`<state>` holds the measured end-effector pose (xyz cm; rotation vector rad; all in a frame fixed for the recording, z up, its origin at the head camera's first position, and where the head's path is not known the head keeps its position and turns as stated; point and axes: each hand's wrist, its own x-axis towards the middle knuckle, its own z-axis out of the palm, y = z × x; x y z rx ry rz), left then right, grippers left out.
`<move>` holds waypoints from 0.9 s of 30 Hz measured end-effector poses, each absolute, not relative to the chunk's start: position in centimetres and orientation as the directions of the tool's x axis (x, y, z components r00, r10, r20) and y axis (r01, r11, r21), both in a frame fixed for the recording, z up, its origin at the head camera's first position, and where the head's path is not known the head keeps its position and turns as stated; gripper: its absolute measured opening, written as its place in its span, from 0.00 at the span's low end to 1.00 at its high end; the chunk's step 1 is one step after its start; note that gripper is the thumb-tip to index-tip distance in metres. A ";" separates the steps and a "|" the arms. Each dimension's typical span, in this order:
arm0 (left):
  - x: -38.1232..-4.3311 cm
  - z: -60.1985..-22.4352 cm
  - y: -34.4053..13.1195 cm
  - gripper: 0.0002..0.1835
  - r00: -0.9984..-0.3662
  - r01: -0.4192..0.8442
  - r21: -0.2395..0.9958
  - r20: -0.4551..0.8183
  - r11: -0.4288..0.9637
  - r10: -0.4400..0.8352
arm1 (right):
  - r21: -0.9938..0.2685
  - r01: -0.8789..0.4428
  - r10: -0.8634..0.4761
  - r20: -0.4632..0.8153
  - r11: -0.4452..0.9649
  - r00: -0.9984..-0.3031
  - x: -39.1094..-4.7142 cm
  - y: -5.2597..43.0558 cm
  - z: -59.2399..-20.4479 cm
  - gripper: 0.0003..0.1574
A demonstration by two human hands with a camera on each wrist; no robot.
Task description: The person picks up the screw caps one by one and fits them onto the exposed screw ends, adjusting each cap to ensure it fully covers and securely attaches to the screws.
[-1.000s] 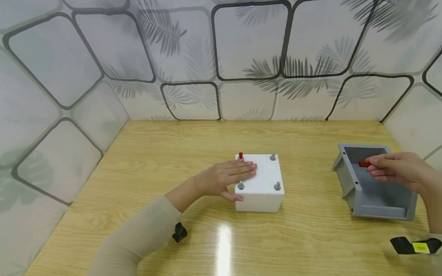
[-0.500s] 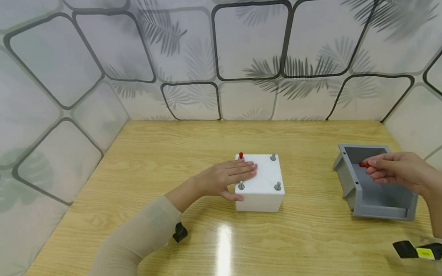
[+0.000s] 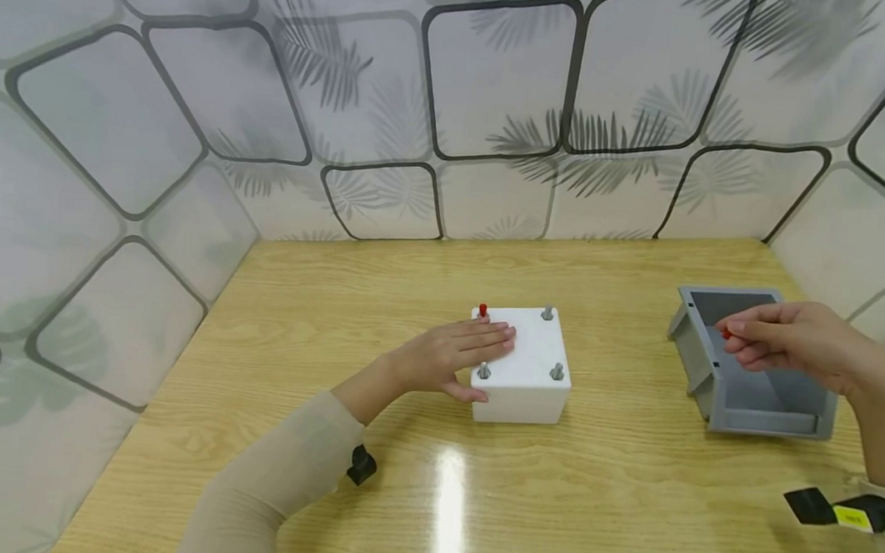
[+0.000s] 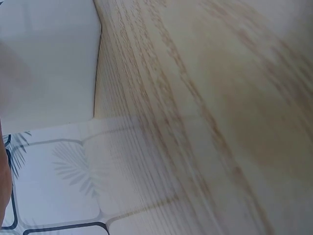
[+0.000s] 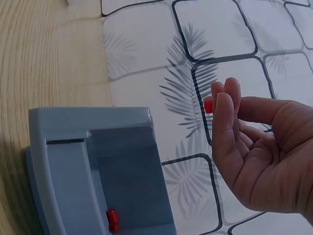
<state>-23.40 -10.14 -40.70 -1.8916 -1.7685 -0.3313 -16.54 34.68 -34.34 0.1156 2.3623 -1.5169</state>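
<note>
A white block (image 3: 536,348) sits mid-table with metal bolts at three corners of its top. On the far left corner stands a small red cap (image 3: 482,310). My left hand (image 3: 453,356) lies across the left part of the block, straight fingers on its top and thumb against the front face. In the left wrist view, the block's white side (image 4: 54,73) fills the upper left. My right hand (image 3: 807,342) is over the grey bin (image 3: 761,423), pinching another red cap (image 5: 209,106) between thumb and fingers; most of that cap is hidden by the fingertips.
More red caps (image 5: 112,218) lie inside the bin, seen in the right wrist view. The bin stands on the right of the wooden table (image 3: 337,288). A patterned wall covering (image 3: 498,79) rises behind the table and along both sides.
The red cap in my right hand now shows less beyond the fingertips, as the fingers have turned it. My left hand has stayed on the block.
</note>
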 end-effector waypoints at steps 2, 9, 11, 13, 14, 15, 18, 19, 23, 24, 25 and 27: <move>-23.4 -40.7 -10.1 0.36 0.116 0.979 -0.206 0.517 -0.009 0.848 | -0.871 0.236 -0.113 -0.312 0.432 -0.943 -16.4 34.4 -34.2 0.18; -23.4 -40.6 -10.0 0.36 0.114 0.980 -0.200 0.521 -0.009 0.846 | -0.868 0.192 -0.128 -0.278 0.458 -0.952 -15.7 33.3 -33.6 0.13; -23.4 -40.6 -10.0 0.36 0.113 0.980 -0.199 0.521 -0.009 0.846 | -0.865 0.172 -0.135 -0.264 0.472 -0.955 -15.4 32.9 -33.5 0.12; -23.4 -40.5 -10.1 0.37 0.111 0.980 -0.197 0.522 -0.008 0.846 | -0.863 0.148 -0.145 -0.246 0.484 -0.958 -15.1 32.6 -33.3 0.12; -23.3 -40.5 -10.1 0.37 0.111 0.980 -0.197 0.522 -0.008 0.846 | -0.862 0.134 -0.153 -0.236 0.489 -0.960 -15.0 32.4 -33.2 0.11; -23.3 -40.5 -10.1 0.37 0.111 0.981 -0.196 0.522 -0.008 0.846 | -0.861 0.124 -0.157 -0.228 0.494 -0.961 -14.9 32.2 -33.1 0.11; -23.3 -40.5 -10.1 0.37 0.110 0.980 -0.197 0.520 -0.007 0.847 | -0.860 0.100 -0.164 -0.208 0.500 -0.964 -14.6 31.7 -32.9 0.11; -23.3 -40.5 -10.1 0.37 0.110 0.980 -0.197 0.519 -0.007 0.848 | -0.861 0.093 -0.169 -0.203 0.501 -0.965 -14.5 31.6 -32.8 0.12; -23.4 -40.6 -10.2 0.37 0.107 0.981 -0.192 0.519 -0.007 0.848 | -0.868 0.078 -0.179 -0.188 0.490 -0.966 -14.3 31.1 -32.8 0.12; -23.4 -40.6 -10.2 0.37 0.107 0.982 -0.191 0.520 -0.007 0.848 | -0.872 0.073 -0.185 -0.184 0.485 -0.965 -14.2 31.0 -32.9 0.12; -23.4 -40.7 -10.2 0.37 0.107 0.982 -0.191 0.521 -0.007 0.847 | -0.874 0.064 -0.194 -0.178 0.482 -0.965 -14.2 30.9 -32.9 0.12; -23.4 -40.7 -10.2 0.37 0.107 0.982 -0.187 0.523 -0.008 0.846 | -0.877 0.051 -0.201 -0.166 0.478 -0.965 -14.1 30.5 -33.0 0.11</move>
